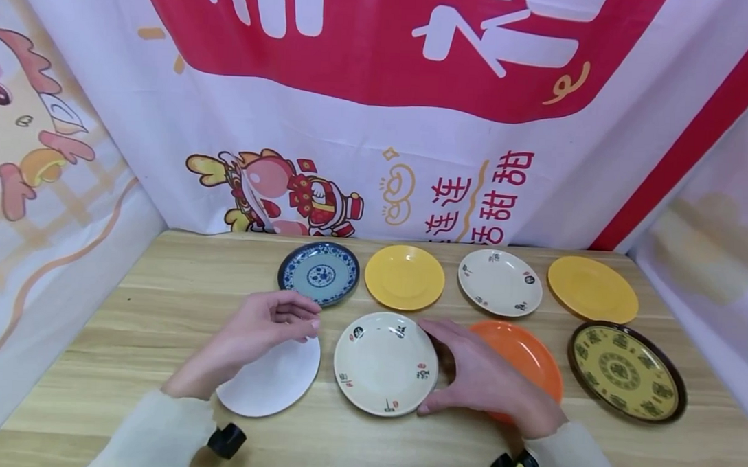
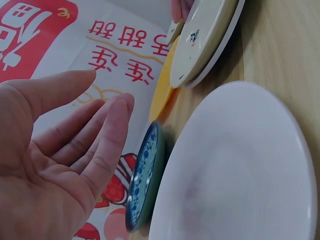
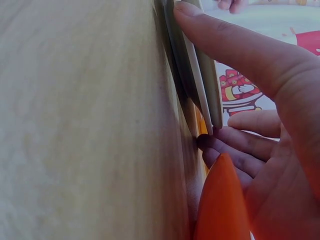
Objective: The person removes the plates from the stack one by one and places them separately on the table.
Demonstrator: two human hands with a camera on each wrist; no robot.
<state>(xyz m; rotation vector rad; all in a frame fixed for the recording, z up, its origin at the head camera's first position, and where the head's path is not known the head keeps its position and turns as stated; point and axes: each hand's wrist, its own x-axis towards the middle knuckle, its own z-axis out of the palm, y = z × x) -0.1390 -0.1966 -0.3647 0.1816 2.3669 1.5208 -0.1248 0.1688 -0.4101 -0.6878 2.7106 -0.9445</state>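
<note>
My right hand grips the right rim of a cream plate with small dark and red marks, its thumb at the near edge and fingers farther back. In the left wrist view, this cream plate lies on a white plate; the right wrist view also shows stacked rims. My left hand is held over a plain white plate, fingers loosely bent, with nothing in them. An orange plate lies just right of my right hand, partly hidden by it.
Along the back stand a blue patterned plate, a yellow plate, a marked white plate and another yellow plate. A dark-rimmed olive plate lies at right. A printed cloth hangs behind the wooden table.
</note>
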